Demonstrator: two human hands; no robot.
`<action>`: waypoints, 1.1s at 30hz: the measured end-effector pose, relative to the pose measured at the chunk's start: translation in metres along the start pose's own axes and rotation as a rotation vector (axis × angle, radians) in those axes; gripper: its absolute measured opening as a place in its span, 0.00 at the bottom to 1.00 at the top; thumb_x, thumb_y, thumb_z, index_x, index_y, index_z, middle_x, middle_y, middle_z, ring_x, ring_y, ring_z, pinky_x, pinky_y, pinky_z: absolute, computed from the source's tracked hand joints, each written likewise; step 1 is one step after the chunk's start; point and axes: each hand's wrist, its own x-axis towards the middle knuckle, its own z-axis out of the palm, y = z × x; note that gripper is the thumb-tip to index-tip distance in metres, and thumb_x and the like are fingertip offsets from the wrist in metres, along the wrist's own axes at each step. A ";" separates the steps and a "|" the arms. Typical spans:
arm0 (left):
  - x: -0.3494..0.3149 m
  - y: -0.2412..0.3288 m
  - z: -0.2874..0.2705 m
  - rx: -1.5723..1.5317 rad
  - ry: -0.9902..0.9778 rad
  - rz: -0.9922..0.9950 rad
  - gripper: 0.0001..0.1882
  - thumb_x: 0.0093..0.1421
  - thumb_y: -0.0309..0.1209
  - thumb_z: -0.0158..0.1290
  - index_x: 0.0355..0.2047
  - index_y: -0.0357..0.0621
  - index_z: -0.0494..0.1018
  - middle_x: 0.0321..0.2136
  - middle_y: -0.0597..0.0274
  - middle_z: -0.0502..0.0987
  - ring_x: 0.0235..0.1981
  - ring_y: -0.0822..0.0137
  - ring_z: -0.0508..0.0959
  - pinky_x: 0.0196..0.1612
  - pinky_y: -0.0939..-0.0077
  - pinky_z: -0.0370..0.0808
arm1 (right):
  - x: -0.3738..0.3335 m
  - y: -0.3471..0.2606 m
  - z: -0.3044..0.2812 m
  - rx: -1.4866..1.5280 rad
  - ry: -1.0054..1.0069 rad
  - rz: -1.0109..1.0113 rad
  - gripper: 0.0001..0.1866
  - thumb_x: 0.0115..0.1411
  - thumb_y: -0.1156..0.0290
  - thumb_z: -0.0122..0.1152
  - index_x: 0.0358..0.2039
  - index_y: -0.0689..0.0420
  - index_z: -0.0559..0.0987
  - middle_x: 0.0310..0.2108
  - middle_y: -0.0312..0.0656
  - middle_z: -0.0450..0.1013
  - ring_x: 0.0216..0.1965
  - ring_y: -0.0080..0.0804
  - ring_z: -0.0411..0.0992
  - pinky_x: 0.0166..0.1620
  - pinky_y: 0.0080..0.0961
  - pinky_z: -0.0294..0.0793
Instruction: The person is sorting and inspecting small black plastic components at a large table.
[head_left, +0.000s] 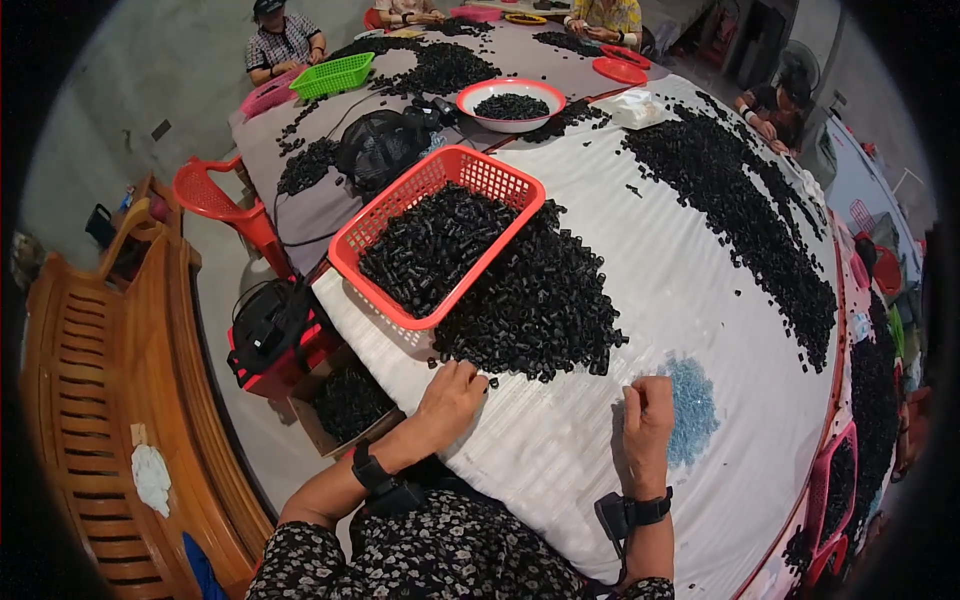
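Left hand (pixel 448 404) at near edge of black pieces (pixel 545 312) on desk (pixel 540 440); right hand (pixel 648 415) beside blue bits (pixel 692 412). Hands apart, fingers curled; cannot tell if gripping. Pieces probably light, stiff, slightly slippery: pinch by sides. Red basket (pixel 489 260) beyond, part-filled. Fingertips mostly hidden; blue bits indistinct.
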 end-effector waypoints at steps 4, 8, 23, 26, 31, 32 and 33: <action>0.002 -0.003 -0.001 -0.097 -0.018 -0.066 0.10 0.44 0.22 0.57 0.27 0.38 0.67 0.28 0.51 0.67 0.32 0.52 0.69 0.36 0.62 0.68 | -0.002 0.014 0.001 0.163 -0.020 0.066 0.05 0.55 0.78 0.55 0.33 0.61 0.72 0.27 0.39 0.66 0.28 0.28 0.66 0.30 0.25 0.66; 0.005 0.005 -0.007 -0.255 0.031 -0.088 0.09 0.47 0.22 0.56 0.29 0.38 0.68 0.25 0.54 0.69 0.29 0.54 0.72 0.31 0.65 0.69 | -0.002 0.017 0.003 0.552 -0.078 0.360 0.04 0.57 0.78 0.54 0.34 0.60 0.73 0.26 0.33 0.68 0.25 0.18 0.66 0.27 0.18 0.67; 0.057 0.085 0.020 -1.621 -0.493 -0.609 0.11 0.62 0.34 0.49 0.37 0.39 0.74 0.25 0.69 0.74 0.24 0.80 0.72 0.28 0.87 0.70 | -0.006 -0.001 -0.006 0.842 -0.282 0.266 0.04 0.59 0.74 0.56 0.34 0.61 0.73 0.24 0.32 0.69 0.25 0.15 0.67 0.29 0.14 0.66; 0.062 0.090 0.016 -1.668 -0.498 -0.637 0.11 0.63 0.35 0.49 0.33 0.40 0.73 0.23 0.70 0.73 0.23 0.81 0.71 0.27 0.87 0.69 | -0.005 -0.009 -0.004 0.798 -0.271 0.219 0.05 0.59 0.73 0.56 0.33 0.61 0.74 0.24 0.31 0.68 0.26 0.15 0.67 0.30 0.13 0.65; 0.056 0.091 0.018 -1.653 -0.434 -0.680 0.10 0.62 0.34 0.50 0.30 0.40 0.73 0.21 0.70 0.72 0.21 0.81 0.70 0.24 0.88 0.67 | -0.008 -0.014 0.000 0.840 -0.322 0.383 0.05 0.59 0.74 0.58 0.33 0.62 0.74 0.23 0.31 0.69 0.23 0.14 0.66 0.26 0.13 0.66; 0.056 0.092 0.018 -1.596 -0.393 -0.668 0.10 0.62 0.33 0.49 0.30 0.39 0.73 0.21 0.70 0.72 0.21 0.81 0.70 0.24 0.87 0.67 | -0.008 -0.014 0.001 0.840 -0.322 0.379 0.05 0.59 0.74 0.58 0.33 0.62 0.74 0.23 0.31 0.69 0.23 0.14 0.66 0.26 0.13 0.66; 0.056 0.093 0.018 -1.538 -0.352 -0.655 0.10 0.63 0.33 0.49 0.30 0.39 0.72 0.20 0.70 0.72 0.21 0.81 0.70 0.24 0.87 0.67 | -0.009 -0.013 0.001 0.857 -0.350 0.405 0.05 0.58 0.74 0.58 0.33 0.62 0.74 0.22 0.31 0.69 0.22 0.14 0.66 0.25 0.13 0.66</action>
